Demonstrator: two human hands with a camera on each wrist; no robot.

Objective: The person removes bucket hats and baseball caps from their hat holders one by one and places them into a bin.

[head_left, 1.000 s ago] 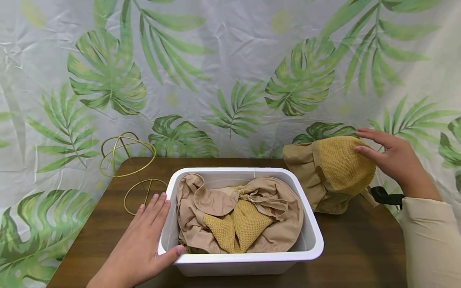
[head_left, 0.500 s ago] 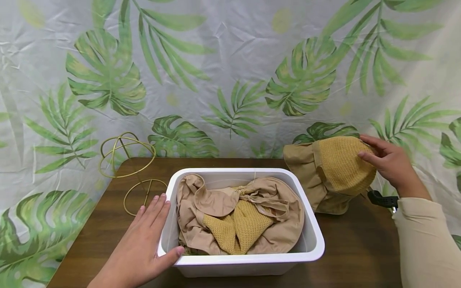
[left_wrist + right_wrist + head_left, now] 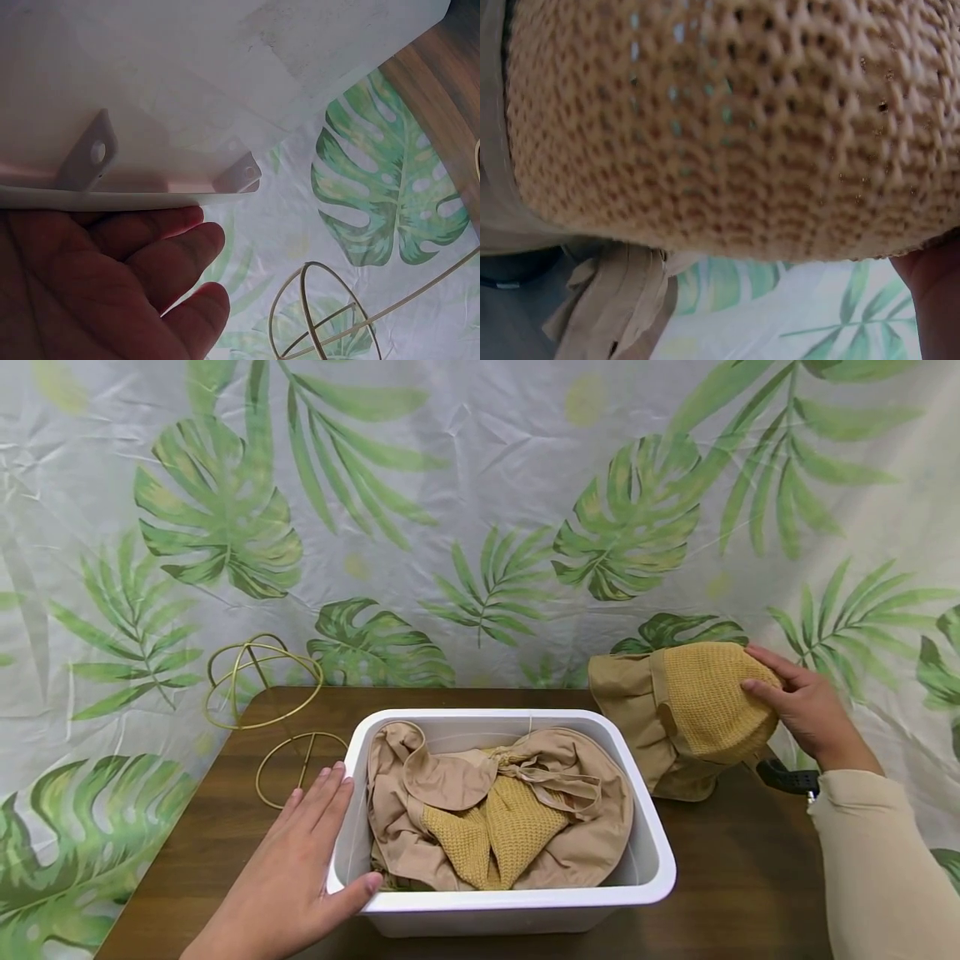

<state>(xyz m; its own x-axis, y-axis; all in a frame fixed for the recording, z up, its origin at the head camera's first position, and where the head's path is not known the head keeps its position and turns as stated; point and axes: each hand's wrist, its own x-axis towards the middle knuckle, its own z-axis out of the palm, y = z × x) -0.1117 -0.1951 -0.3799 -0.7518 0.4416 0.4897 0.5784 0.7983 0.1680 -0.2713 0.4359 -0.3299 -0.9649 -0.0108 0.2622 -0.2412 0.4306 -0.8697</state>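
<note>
At the right, my right hand (image 3: pixel 813 706) pinches the crown of a yellow knit sun hat (image 3: pixel 716 702) between thumb and fingers. The hat is tilted, with its tan ruffled brim facing left. Its open weave (image 3: pixel 727 142) fills the right wrist view, and a tan tie strap (image 3: pixel 619 300) hangs below. My left hand (image 3: pixel 292 868) rests with straight fingers on the left rim of a white plastic bin (image 3: pixel 654 864). In the left wrist view the left fingers (image 3: pixel 180 251) lie along the bin's rim. Inside the bin lies a folded hat of yellow knit (image 3: pixel 517 835) and tan cloth.
A gold wire stand (image 3: pixel 262 693) with a round base stands at the back left of the dark wooden table (image 3: pixel 742 877). Behind the table hangs a leaf-print cloth (image 3: pixel 480 485). The black wrist-camera mount (image 3: pixel 787 777) is under the right wrist.
My right hand has moved left and its fingers have closed on the hat's crown. The hat has shifted slightly left and up. The left hand and bin stay nearly still.
</note>
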